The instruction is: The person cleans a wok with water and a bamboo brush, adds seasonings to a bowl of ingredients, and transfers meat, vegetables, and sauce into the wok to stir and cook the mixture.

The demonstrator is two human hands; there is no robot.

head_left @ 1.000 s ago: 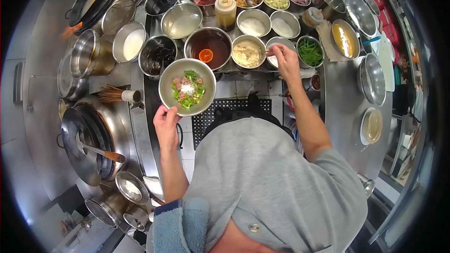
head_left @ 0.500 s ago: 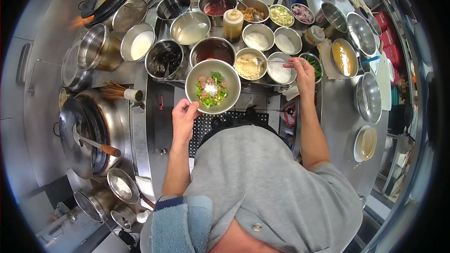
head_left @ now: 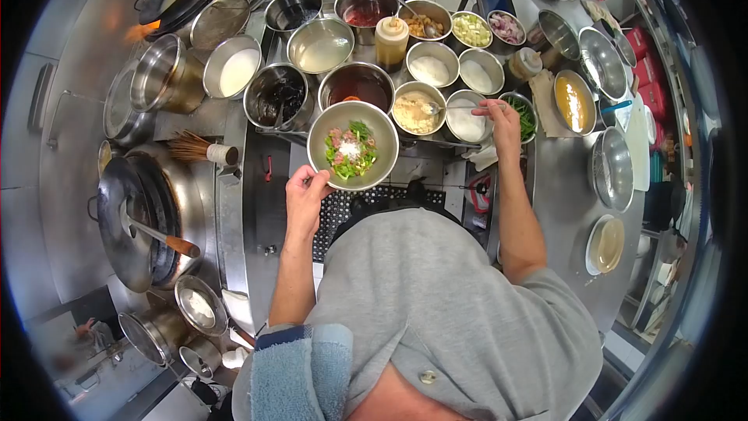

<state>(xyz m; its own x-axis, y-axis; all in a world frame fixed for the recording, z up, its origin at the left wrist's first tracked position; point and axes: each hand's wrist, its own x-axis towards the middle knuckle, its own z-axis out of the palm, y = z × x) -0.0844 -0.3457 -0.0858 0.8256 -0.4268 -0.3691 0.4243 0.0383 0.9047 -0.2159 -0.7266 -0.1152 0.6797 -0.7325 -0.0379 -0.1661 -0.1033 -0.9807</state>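
My left hand (head_left: 308, 185) is closed on the near-left rim of a metal mixing bowl (head_left: 318, 157). In that bowl lie chopped greens (head_left: 361, 132), pinkish pieces that look like meat, and a small heap of white powder (head_left: 349, 149). Between its fingertips my right hand (head_left: 505, 121) pinches the handle of a metal spoon (head_left: 430, 108). The spoon's head is at the bowl of pale yellow granules (head_left: 411, 114); whether it touches them I cannot tell. Under the handle stands a bowl of white powder (head_left: 466, 124), and sliced greens (head_left: 520, 113) sit just right of my hand.
Sauce pots, including a dark red one (head_left: 357, 87) and a black one (head_left: 274, 103), crowd behind the mixing bowl with a squeeze bottle (head_left: 391, 40). Woks and a ladle (head_left: 164, 238) occupy the left stove, with flame at upper left. Metal bowls (head_left: 613, 170) line the right counter.
The spoon's head has shifted slightly lower over the yellow granules. My left hand and the mixing bowl stay nearly in place. Another person's hand at the top has gone out of view.
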